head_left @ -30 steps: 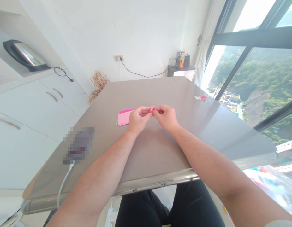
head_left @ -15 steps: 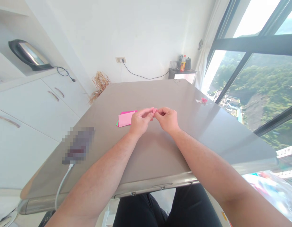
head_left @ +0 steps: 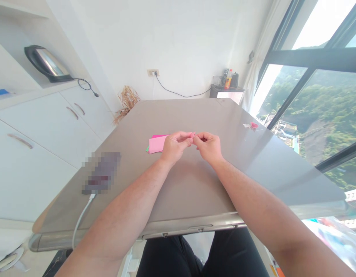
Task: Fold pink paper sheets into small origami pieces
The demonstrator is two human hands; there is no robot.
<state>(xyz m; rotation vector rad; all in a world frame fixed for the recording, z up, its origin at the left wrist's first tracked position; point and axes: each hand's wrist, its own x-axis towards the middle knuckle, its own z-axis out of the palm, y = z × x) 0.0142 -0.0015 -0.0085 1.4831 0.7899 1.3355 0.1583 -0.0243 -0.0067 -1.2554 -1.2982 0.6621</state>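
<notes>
The room was bright, with a white wall (head_left: 178,38) at the back and a smooth grey-brown table (head_left: 189,192) which filled the middle and shone with pale reflections on its right side. Over this table, the fingertips of the left hand (head_left: 175,147) and of the right hand (head_left: 209,147) met and pinched between them a small piece of pink paper (head_left: 193,135), mostly covered by the fingers. Just beside the left hand, partly behind it, lay a small stack of coloured papers (head_left: 157,144), light pink on top, with deeper pink and green at the edges. Farther to the left lay a dark flat device (head_left: 101,173), hidden under blurred squares, with a white cable (head_left: 81,217) at its near end. Near the right edge of the table was a pink scrap (head_left: 254,125) with something whitish beside it. Beyond the table, dried stalks (head_left: 128,100) stood at the far left corner, and a black cord (head_left: 180,94) ran from a wall socket (head_left: 152,72) toward a low cabinet (head_left: 228,94). There stood an orange bottle (head_left: 228,80), whose label was too small to read. A kettle (head_left: 47,63) rested on the left shelf, and the large window (head_left: 316,100) at right showed green hills.
</notes>
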